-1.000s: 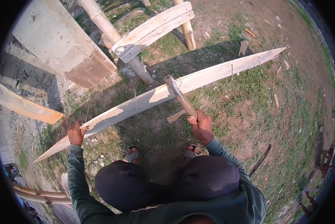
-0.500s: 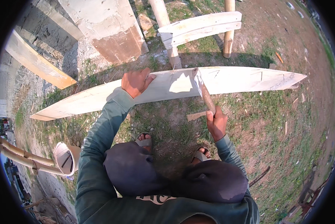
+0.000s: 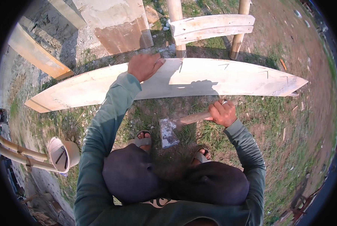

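A long pale wooden board (image 3: pixel 116 83) stands on edge across the ground in front of me, seeming curved in this view. Bent nails stick out near its top edge on the right. My left hand (image 3: pixel 144 67) grips that top edge left of the middle, fingers closed over it. My right hand (image 3: pixel 223 113) is wrapped around the wooden handle of a hatchet (image 3: pixel 169 132), just on the near side of the board. The hatchet's whitish, worn metal head points left, apart from the board, above the ground ahead of my feet. A shadow of the hand falls on the board.
Beyond the board, two wooden posts (image 3: pixel 238 41) carry a pale nailed crosspiece (image 3: pixel 213 28). A concrete block (image 3: pixel 116 22) and a leaning plank (image 3: pixel 40 52) are at the far left. A white bucket (image 3: pixel 73 152) holding dark rods stands at left beside bamboo poles (image 3: pixel 35 162).
The hatchet has come away from the board's face and swung down and left toward me. My left hand still holds the top edge, and the view has shifted slightly.
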Demonstrator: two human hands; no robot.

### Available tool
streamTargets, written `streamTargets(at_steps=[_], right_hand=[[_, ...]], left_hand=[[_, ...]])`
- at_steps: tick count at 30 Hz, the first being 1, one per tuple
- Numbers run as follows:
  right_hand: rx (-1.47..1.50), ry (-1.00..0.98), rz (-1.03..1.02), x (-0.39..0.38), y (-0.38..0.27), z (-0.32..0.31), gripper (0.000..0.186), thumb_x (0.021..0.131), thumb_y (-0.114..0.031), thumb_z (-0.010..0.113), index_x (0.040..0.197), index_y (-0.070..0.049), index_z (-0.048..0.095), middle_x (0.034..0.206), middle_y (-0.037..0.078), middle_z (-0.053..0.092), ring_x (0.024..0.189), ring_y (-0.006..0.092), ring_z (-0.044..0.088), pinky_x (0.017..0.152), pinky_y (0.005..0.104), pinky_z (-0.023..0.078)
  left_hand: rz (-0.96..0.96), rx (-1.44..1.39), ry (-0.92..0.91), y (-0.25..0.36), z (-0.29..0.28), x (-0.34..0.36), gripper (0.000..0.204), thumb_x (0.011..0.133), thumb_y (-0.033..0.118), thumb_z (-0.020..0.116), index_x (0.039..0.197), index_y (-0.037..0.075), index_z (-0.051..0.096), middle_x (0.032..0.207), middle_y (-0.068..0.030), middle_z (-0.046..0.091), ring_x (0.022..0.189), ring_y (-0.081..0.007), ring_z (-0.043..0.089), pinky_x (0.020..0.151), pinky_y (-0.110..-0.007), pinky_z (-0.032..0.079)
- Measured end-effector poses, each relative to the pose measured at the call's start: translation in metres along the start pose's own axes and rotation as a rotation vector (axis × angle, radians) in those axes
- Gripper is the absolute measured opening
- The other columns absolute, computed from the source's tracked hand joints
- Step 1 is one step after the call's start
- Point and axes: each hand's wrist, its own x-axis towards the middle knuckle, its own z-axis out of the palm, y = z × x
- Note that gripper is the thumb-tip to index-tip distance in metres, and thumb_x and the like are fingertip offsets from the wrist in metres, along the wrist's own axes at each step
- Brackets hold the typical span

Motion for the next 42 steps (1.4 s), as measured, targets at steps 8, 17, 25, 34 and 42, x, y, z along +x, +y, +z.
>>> streamTargets(at_steps=[8,17,25,34,42], right_hand=[[-0.041,-0.038,0.102,-0.008,0.002,0.006,0.035,0.084,-0.044,0.064,0.082,-0.010,0.054,0.066,0.003,0.050,0.053,0.0180,0.053,0.050,0.0340,0.045],[-0.023,-0.057,0.109,0.003,0.024,0.008,0.041,0.082,-0.048,0.065,0.079,-0.009,0.053,0.065,0.004,0.049,0.053,0.0211,0.055,0.050,0.0356,0.045],[0.071,-0.043,0.431,-0.014,0.034,0.023,0.045,0.084,-0.053,0.062,0.078,-0.009,0.054,0.063,0.006,0.052,0.049,0.0235,0.056,0.046,0.0352,0.044],[0.083,-0.095,0.484,-0.016,0.013,0.024,0.046,0.080,-0.052,0.065,0.074,-0.008,0.052,0.065,0.006,0.052,0.051,0.0232,0.055,0.048,0.0368,0.046],[0.155,-0.091,0.668,-0.027,0.009,0.029,0.047,0.085,-0.051,0.063,0.080,-0.005,0.055,0.060,0.012,0.056,0.050,0.0307,0.059,0.044,0.0395,0.046]], left_hand=[[0.059,-0.043,0.094,-0.001,-0.002,-0.006,0.035,0.095,0.041,0.047,0.084,0.011,0.061,0.069,-0.0131,0.064,0.066,-0.0352,0.063,0.060,-0.049,0.050],[0.025,-0.011,0.044,0.004,-0.005,-0.007,0.032,0.094,0.042,0.050,0.084,0.013,0.060,0.066,-0.0134,0.063,0.064,-0.0370,0.062,0.058,-0.049,0.049],[-0.018,-0.027,-0.012,0.007,-0.004,-0.010,0.029,0.094,0.036,0.050,0.086,0.010,0.059,0.070,-0.0147,0.062,0.067,-0.0379,0.061,0.058,-0.049,0.046],[-0.033,-0.035,0.021,0.011,-0.015,-0.005,0.027,0.092,0.035,0.053,0.085,0.009,0.057,0.062,-0.0192,0.057,0.062,-0.0410,0.058,0.056,-0.051,0.042],[-0.023,-0.073,0.050,0.014,-0.011,-0.013,0.026,0.090,0.034,0.057,0.096,0.010,0.062,0.065,-0.0183,0.058,0.064,-0.0414,0.058,0.057,-0.051,0.042]])
